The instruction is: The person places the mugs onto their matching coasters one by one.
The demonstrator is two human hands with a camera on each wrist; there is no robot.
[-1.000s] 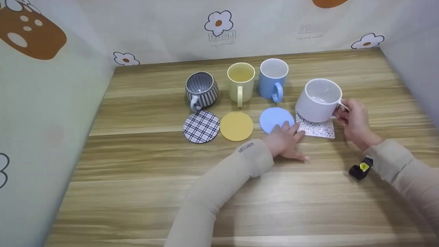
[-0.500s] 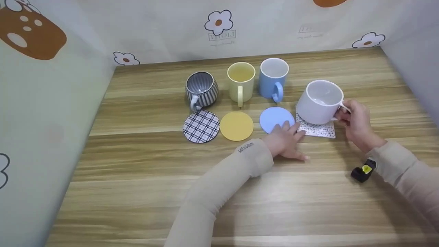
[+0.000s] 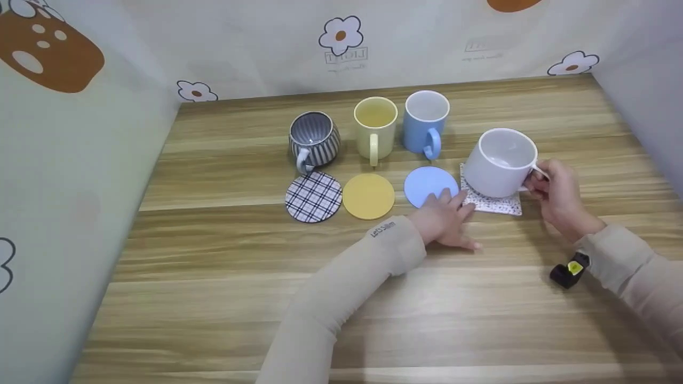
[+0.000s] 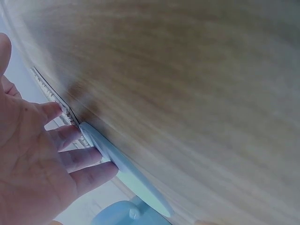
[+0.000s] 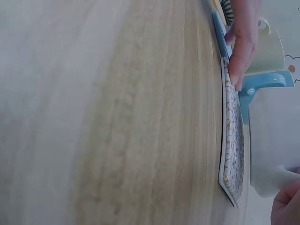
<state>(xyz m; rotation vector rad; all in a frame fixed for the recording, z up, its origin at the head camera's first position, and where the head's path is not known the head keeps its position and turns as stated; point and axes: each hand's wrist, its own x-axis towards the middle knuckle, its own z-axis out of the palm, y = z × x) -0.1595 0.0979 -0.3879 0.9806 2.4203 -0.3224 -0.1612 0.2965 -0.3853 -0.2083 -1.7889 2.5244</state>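
My right hand (image 3: 560, 194) grips the handle of a wide white mug (image 3: 496, 170), which hangs over a square speckled coaster (image 3: 493, 206). In the right wrist view a narrow gap shows between the mug (image 5: 276, 136) and the speckled coaster (image 5: 233, 136). My left hand (image 3: 443, 218) lies with fingers spread, fingertips on the round blue coaster (image 3: 427, 184) and at the speckled coaster's left edge. The left wrist view shows its straight fingers (image 4: 89, 178) over the blue coaster (image 4: 140, 185). Behind the blue coaster stands a blue mug (image 3: 419, 128), handle toward me.
Left of the blue mug stand a yellow mug (image 3: 368, 141) and a grey striped mug (image 3: 320, 149). Before them lie a round yellow coaster (image 3: 368, 196) and a round plaid coaster (image 3: 313, 197) on the wooden table (image 3: 213, 298). A flower-patterned wall covering (image 3: 256, 48) rises behind.
My right hand has brought the white mug slightly toward me and to the right, lower over the speckled coaster. The left hand and the other mugs have stayed put.
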